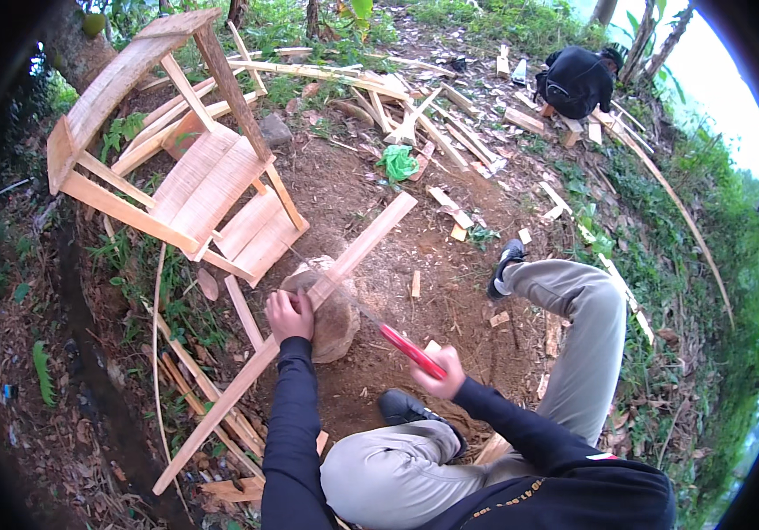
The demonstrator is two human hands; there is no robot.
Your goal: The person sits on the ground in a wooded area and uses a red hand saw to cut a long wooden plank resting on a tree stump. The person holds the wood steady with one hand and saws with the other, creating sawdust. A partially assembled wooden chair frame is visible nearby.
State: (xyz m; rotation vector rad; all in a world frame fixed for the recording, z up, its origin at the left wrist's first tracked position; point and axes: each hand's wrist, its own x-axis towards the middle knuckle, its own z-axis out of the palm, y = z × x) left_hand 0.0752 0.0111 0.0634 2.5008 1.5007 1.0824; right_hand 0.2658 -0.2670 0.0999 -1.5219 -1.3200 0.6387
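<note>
Figure: sawing a slat on a stump, seen from the head camera. The right hand [444,371] is closed around the red plastic handle of a hand saw [410,351], whose thin metal blade runs up and to the left to meet the long pale wooden slat [309,305] where it crosses the rounded tree-stump block [333,320]. The left hand [288,314] is pressed down on the slat just beside the blade, fingers curled over its edge, pinning it against the stump. The slat lies diagonally: one end rests low on the bare earth [397,256] near the left forearm, the other juts up past the stump toward the middle of the clearing. By the look of the grip and blade position, the step in hand is the crosscut itself. The next stroke calls for steady downward pressure from the left hand and a straight pull of the saw, with the fingers kept clear of the teeth. To the left stands an unfinished pale wooden chair frame [176,168]; offcuts and strips [424,124] litter the ground beyond, with a crumpled green bag [398,162] among them. A second person in dark clothing [576,81] crouches at the far edge.
</note>
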